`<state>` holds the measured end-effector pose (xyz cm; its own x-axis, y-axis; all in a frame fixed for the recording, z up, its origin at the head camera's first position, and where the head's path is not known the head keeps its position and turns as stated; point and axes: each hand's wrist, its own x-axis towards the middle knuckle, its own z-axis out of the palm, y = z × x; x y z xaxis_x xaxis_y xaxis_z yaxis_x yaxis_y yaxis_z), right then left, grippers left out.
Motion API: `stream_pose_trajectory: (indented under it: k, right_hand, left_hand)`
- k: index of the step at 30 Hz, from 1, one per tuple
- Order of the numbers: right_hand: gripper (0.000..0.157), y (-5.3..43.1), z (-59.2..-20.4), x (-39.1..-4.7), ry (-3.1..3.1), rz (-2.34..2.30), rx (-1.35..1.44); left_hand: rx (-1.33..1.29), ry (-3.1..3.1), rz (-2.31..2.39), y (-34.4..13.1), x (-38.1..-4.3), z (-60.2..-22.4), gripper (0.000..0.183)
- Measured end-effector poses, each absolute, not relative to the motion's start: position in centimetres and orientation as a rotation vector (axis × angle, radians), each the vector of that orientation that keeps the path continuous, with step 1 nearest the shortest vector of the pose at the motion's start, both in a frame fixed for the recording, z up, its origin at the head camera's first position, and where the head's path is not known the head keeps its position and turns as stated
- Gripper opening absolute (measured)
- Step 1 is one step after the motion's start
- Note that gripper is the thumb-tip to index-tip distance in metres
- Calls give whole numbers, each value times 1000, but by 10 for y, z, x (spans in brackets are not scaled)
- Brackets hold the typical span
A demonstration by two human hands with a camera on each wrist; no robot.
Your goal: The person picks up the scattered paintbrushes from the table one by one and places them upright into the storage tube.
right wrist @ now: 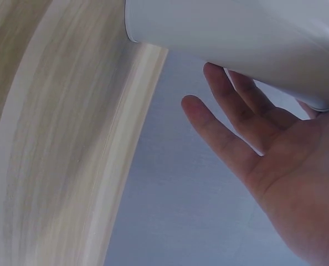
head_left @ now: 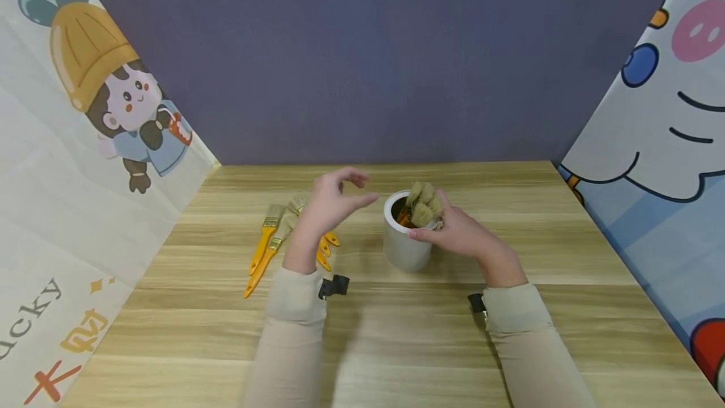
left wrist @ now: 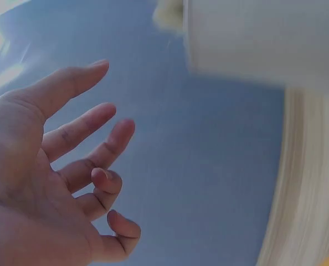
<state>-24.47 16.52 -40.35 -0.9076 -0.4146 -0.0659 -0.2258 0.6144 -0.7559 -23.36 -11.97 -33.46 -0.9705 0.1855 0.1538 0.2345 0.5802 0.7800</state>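
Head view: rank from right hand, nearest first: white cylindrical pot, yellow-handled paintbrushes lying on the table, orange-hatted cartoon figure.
1. White cylindrical pot: touching the right hand, at its left.
2. Yellow-handled paintbrushes: on the wooden table, farther left.
3. Orange-hatted cartoon figure: upper left of the view.

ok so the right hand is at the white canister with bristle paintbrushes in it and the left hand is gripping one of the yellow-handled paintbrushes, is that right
Not quite: the left hand holds nothing, as the left wrist view shows. The rest stands: the right hand is at the white canister, and bristle paintbrushes are in it.
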Motion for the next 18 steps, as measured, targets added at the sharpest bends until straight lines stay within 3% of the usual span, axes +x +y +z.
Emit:
stream_pose_trajectory:
  k: [12,18]
  right_hand:
    - [113,166,-404,-245,2617,-1165,-519]
    - [112,166,-404,-244,2622,-1173,-517]
  left_hand:
    - [50,-2685,-1241,-232,-240,-354,60]
    - [76,-2896,-1128,-279,-244,-380,76]
